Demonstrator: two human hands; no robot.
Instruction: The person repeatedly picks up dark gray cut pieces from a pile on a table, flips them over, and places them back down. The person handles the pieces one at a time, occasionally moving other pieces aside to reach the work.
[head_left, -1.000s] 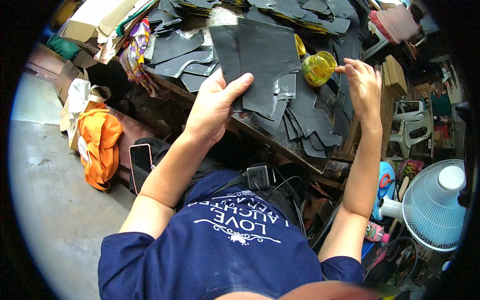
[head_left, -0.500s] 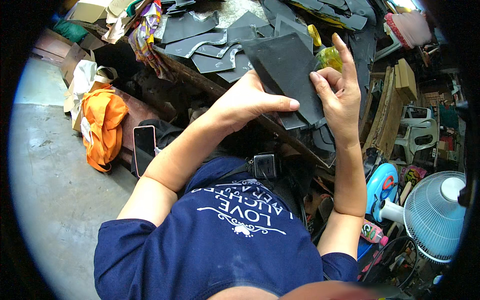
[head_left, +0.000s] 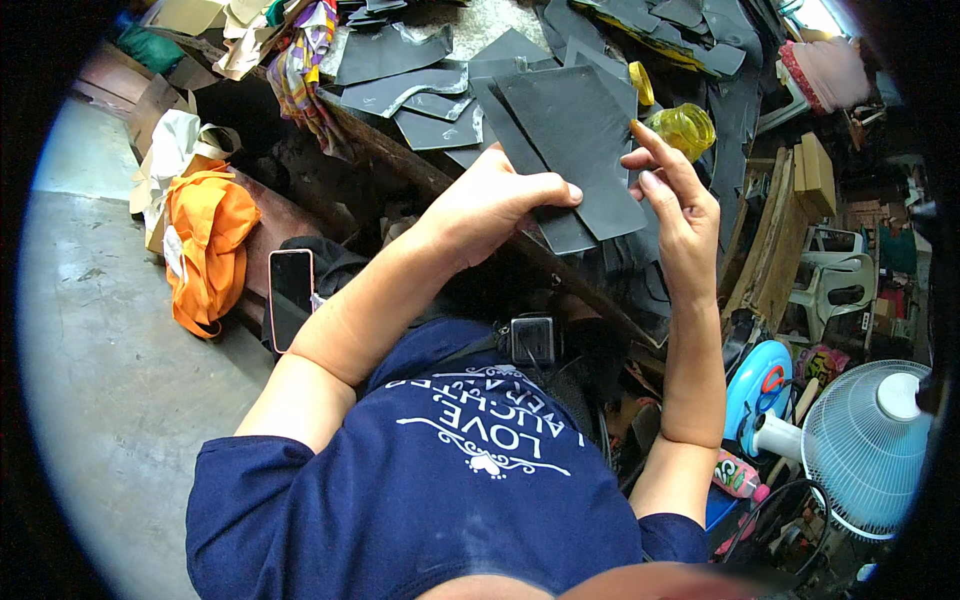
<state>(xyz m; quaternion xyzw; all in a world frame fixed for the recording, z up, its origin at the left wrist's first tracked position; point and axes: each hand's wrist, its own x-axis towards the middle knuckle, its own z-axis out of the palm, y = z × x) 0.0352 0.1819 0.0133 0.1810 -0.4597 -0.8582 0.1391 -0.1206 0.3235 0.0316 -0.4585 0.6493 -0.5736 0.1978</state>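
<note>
My left hand [head_left: 490, 205] grips two overlapping flat black sheets, its thumb pressed on top. The upper black sheet [head_left: 580, 140] is a long panel, fanned out to the right over the lower black sheet [head_left: 512, 125]. Beside their right edge is my right hand [head_left: 683, 200], its fingers apart and no longer pinching the sheet. A brownish stain shows on its index fingertip. Just beyond it lies a see-through yellow jar [head_left: 683, 131], with a yellow ring-like lid [head_left: 641, 83] nearby. Cut black pieces [head_left: 440, 130] with pale curved edges lie on the worktable.
More black sheets [head_left: 690, 40] are heaped at the far right. A patterned cloth [head_left: 300, 85] hangs at the table's left end, near an orange bag [head_left: 208, 240]. A phone [head_left: 291, 295] rests by my left arm. To my right stand a fan [head_left: 865, 440] and a white chair [head_left: 835, 285].
The upper sheet has shifted right across the lower one, so both now show fanned apart. My right hand has let go of the sheet's edge, and its raised index finger has come down.
</note>
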